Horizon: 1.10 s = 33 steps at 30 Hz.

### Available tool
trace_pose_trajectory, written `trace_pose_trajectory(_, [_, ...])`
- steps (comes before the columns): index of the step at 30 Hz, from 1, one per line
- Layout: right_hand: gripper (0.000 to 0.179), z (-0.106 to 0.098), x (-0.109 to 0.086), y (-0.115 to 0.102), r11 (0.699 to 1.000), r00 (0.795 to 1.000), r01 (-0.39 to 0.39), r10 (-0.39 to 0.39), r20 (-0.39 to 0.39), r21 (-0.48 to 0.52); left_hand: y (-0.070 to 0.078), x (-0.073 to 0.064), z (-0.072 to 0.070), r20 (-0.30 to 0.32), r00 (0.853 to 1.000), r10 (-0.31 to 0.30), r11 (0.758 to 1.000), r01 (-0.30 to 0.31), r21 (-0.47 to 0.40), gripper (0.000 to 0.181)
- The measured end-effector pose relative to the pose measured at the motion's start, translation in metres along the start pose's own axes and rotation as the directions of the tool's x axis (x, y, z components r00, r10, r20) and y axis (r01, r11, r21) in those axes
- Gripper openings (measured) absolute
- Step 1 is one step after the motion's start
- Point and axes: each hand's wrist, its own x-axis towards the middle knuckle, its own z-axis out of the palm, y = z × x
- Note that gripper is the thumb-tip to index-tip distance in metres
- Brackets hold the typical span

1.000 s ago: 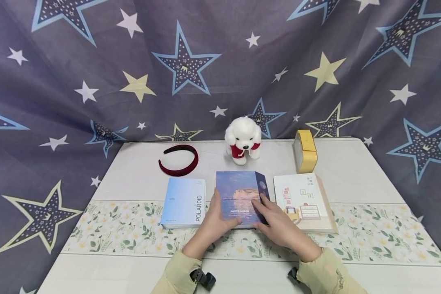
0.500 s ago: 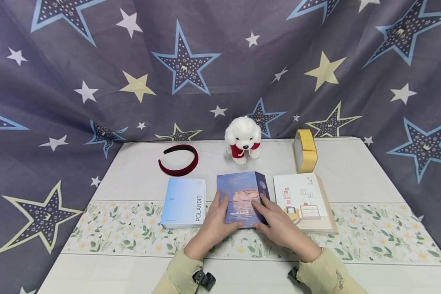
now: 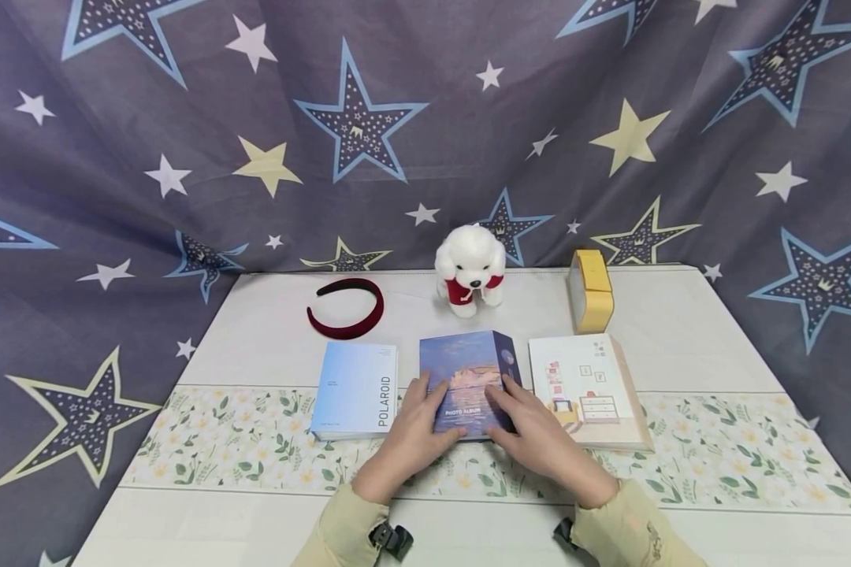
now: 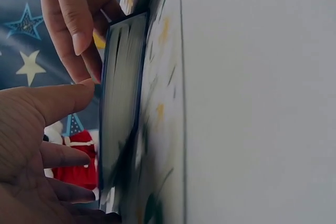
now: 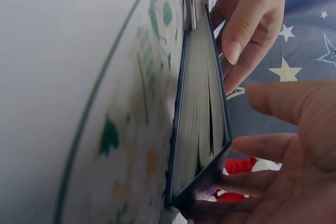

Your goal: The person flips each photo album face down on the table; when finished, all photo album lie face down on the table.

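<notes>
White desk (image 3: 234,528): my left grip (image 3: 413,430) and right grip (image 3: 539,435), spread, touch a photo album (image 3: 462,362) uneven pushing could skew.

The pale khaki sleeves (image 3: 340,529) carry black wrist pieces (image 3: 392,541), the right one a small dark marking (image 3: 655,543).

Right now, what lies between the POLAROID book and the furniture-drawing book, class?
The head view shows the photo album there, the left hand and right hand touching it.
</notes>
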Motion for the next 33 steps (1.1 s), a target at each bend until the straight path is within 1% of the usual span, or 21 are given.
trace_pose_trajectory(8, [0.05,0.005,0.005,-0.012,0.998,0.995,0.059,-0.057,-0.088,0.021,-0.003,-0.003,-0.018,-0.02,1.0,-0.024,1.0,0.024,0.003,0.066])
trace_pose_trajectory(11, [0.048,0.008,0.008,-0.018,0.997,0.993,0.078,-0.075,-0.091,0.03,-0.007,-0.006,-0.026,-0.023,0.998,-0.055,0.998,0.055,0.006,0.065])
trace_pose_trajectory(14, [0.046,0.011,0.012,-0.023,0.994,0.993,0.1,-0.097,-0.062,0.048,-0.012,-0.008,-0.034,-0.044,0.996,-0.084,0.996,0.084,-0.003,0.065])
trace_pose_trajectory(17, [0.047,0.014,0.015,-0.029,0.988,0.991,0.134,-0.133,-0.03,0.078,-0.02,-0.01,-0.041,-0.095,0.992,-0.083,0.996,0.085,0.01,0.065])
trace_pose_trajectory(19, [0.049,0.016,0.017,-0.032,0.982,0.988,0.155,-0.155,-0.008,0.108,-0.026,-0.011,-0.045,-0.137,0.988,-0.077,0.996,0.083,0.038,0.065])
trace_pose_trajectory(22, [0.052,0.02,0.021,-0.036,0.97,0.983,0.18,-0.184,0.009,0.163,-0.036,-0.014,-0.051,-0.207,0.976,-0.061,0.991,0.083,0.1,0.064])
trace_pose_trajectory(24, [0.053,0.023,0.024,-0.038,0.961,0.981,0.186,-0.194,0.021,0.207,-0.042,-0.016,-0.054,-0.241,0.968,-0.065,0.985,0.101,0.14,0.064])
trace_pose_trajectory(27, [0.054,0.026,0.028,-0.041,0.942,0.981,0.171,-0.191,0.044,0.287,-0.049,-0.019,-0.058,-0.285,0.956,-0.074,0.976,0.128,0.177,0.063])
trace_pose_trajectory(29, [0.055,0.029,0.03,-0.044,0.922,0.98,0.14,-0.18,0.08,0.361,-0.053,-0.02,-0.06,-0.303,0.949,-0.087,0.971,0.149,0.186,0.064])
trace_pose_trajectory(31, [0.056,0.031,0.032,-0.046,0.888,0.977,0.097,-0.17,0.126,0.45,-0.057,-0.022,-0.062,-0.316,0.943,-0.105,0.967,0.171,0.188,0.064])
trace_pose_trajectory(33, [0.059,0.035,0.035,-0.049,0.838,0.97,0.052,-0.173,0.173,0.544,-0.06,-0.025,-0.063,-0.317,0.939,-0.132,0.962,0.199,0.189,0.066])
